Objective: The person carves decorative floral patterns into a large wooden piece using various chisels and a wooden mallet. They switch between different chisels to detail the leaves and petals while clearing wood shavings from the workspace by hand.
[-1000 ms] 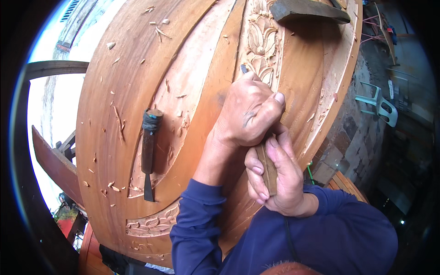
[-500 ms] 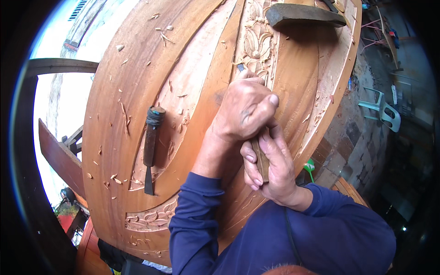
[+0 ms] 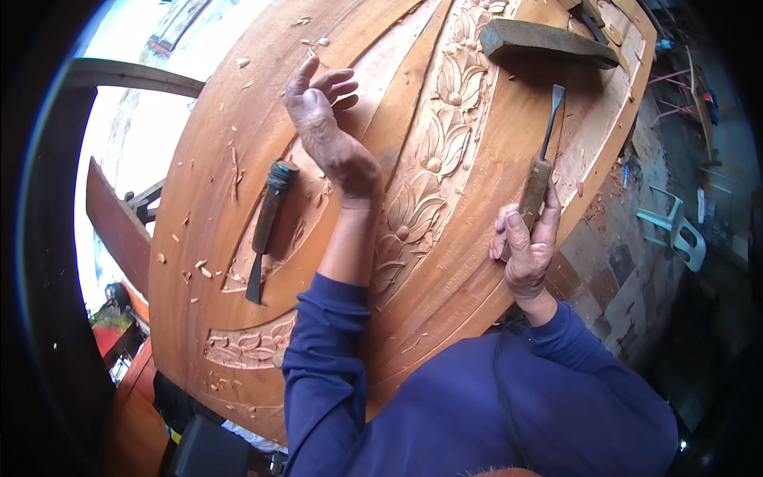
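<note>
What a spread of the arms over the big curved wooden panel (image 3: pixel 509 151)! Out on the right, the right hand (image 3: pixel 528 250) had the chisel (image 3: pixel 536 183), its fingers closed around the lower part of the wooden handle and its thumb laid against it. The blade pointed up and away from the person, its tip near the dark wooden block (image 3: pixel 548 44); whether it touched the panel, nobody could tell from here. Over to the left hand (image 3: pixel 330 143), raised above the wood: half open, its fingers loosely bent, with nothing to be seen in its grasp!

Between the two ran the carved floral band (image 3: pixel 433 151), leaf and petal in relief. Beside the left forearm lay a second chisel (image 3: pixel 269 215), cord wrapped around its handle end, its blade toward the person. Wood shavings (image 3: pixel 234 171) dotted the surface around it, and lower down sat a short carved strip (image 3: pixel 250 346). Away on the paved floor to the right, a pale plastic chair (image 3: pixel 675 226)!
</note>
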The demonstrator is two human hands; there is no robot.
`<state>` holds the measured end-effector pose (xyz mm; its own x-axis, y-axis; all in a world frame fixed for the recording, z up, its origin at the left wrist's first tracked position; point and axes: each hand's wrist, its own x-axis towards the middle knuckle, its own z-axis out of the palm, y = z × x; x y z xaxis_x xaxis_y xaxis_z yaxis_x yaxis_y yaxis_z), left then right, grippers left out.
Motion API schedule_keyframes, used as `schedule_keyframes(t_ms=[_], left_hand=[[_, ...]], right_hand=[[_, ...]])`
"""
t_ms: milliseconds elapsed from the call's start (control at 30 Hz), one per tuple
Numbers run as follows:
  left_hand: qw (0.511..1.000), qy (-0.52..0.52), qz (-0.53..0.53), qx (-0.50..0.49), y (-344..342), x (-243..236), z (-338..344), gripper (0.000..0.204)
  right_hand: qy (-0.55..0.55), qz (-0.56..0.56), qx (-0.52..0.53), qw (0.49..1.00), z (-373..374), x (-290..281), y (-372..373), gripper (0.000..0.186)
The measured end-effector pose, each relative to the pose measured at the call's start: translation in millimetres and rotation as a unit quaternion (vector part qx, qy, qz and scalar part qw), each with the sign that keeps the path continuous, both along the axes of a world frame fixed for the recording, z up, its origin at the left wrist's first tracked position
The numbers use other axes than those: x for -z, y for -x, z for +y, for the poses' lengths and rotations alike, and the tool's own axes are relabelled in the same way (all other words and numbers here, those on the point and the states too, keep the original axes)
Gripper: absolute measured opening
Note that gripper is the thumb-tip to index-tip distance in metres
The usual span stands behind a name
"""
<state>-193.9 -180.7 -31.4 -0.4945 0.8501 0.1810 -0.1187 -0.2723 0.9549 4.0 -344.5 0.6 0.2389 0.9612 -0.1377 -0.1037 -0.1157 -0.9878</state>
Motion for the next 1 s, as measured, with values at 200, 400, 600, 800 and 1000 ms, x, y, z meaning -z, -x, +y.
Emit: schedule_keyframes(t_ms=[200, 400, 600, 800, 1000], left_hand=[[0.998, 0.025, 0.065, -0.002, -2, 2, 6, 0.042], [0.989, 0.09, 0.112, -0.024, -13, -9, 6, 0.036], [0.924, 0.086, 0.363, -0.081, -6, -1, 1, 0.035], [0.796, 0.135, 0.588, -0.052, -37, 7, 14, 0.047], [0.886, 0.072, 0.459, -0.002, -110, 8, 30, 0.065]], right_hand=[[0.027, 0.115, -0.026, 0.993, 2, 4, -10, 0.062], [0.062, 0.134, -0.133, 0.98, 30, -11, -82, 0.052], [0.052, -0.099, -0.273, 0.956, 83, -50, -206, 0.042], [0.033, -0.358, -0.309, 0.881, 104, -76, -297, 0.042], [-0.03, -0.425, -0.322, 0.845, 112, -112, -333, 0.04]])
